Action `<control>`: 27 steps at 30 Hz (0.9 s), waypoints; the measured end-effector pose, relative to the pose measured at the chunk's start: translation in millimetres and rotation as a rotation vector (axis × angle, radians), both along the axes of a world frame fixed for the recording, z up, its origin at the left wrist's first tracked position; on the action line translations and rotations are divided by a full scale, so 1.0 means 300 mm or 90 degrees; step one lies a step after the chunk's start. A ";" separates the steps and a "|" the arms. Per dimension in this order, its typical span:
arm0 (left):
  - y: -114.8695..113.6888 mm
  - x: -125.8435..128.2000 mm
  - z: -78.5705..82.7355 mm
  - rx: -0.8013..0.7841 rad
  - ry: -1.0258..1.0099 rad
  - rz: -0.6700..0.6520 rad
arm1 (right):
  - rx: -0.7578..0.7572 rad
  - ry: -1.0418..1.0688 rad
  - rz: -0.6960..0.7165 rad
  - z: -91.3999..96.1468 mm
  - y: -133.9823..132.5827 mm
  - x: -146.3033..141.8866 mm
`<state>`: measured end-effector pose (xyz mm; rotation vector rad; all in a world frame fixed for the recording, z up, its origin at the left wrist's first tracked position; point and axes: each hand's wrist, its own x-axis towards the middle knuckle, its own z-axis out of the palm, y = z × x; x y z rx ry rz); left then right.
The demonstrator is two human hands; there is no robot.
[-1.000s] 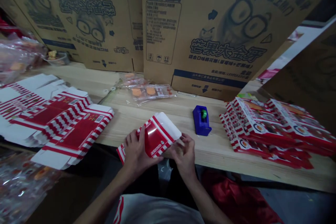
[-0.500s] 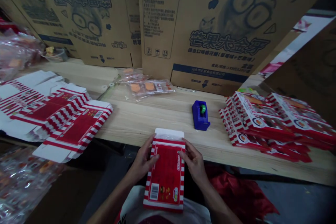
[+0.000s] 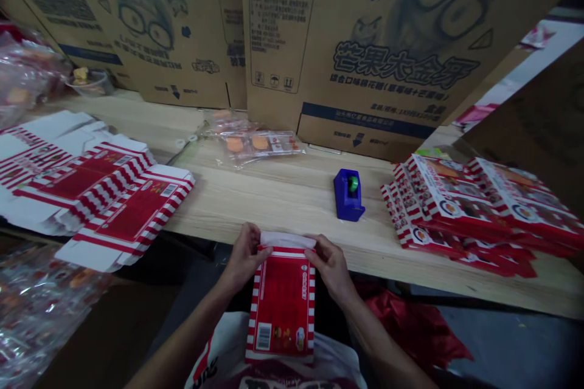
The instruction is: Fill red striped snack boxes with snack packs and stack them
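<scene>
A red-and-white striped carton (image 3: 281,304) stands upright against my lap, its barcode face toward me. My left hand (image 3: 244,257) pinches its top left corner and my right hand (image 3: 331,265) pinches its top right corner. Both sets of fingers press on the white top flap (image 3: 287,239), which is bent over the opening. The carton sits just in front of the wooden table's edge (image 3: 292,237).
Flat unfolded striped cartons (image 3: 104,194) lie in a pile at the left. Filled cartons (image 3: 469,209) are stacked at the right. A blue tape dispenser (image 3: 349,194) and clear snack packets (image 3: 255,144) sit mid-table. Big brown shipping boxes (image 3: 365,42) stand behind. Bags of packets (image 3: 31,310) lie lower left.
The carton was turned from tilted on the table edge to upright against my lap. My hands slid up to its top corners and the white flap went from standing up to folded down.
</scene>
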<state>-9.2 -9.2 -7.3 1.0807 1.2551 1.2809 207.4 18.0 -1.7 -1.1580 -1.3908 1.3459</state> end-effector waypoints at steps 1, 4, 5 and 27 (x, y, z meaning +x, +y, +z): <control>0.000 -0.006 0.007 0.009 0.020 -0.019 | 0.027 -0.022 0.017 0.003 0.000 0.001; -0.003 -0.028 0.043 0.065 0.189 -0.095 | 0.123 -0.077 0.051 0.013 -0.004 0.012; -0.006 -0.035 0.055 0.084 0.243 -0.111 | 0.143 -0.089 0.066 0.017 -0.005 0.016; 0.128 -0.128 0.179 -0.113 0.082 -0.330 | -0.040 -0.142 0.229 0.140 0.140 -0.016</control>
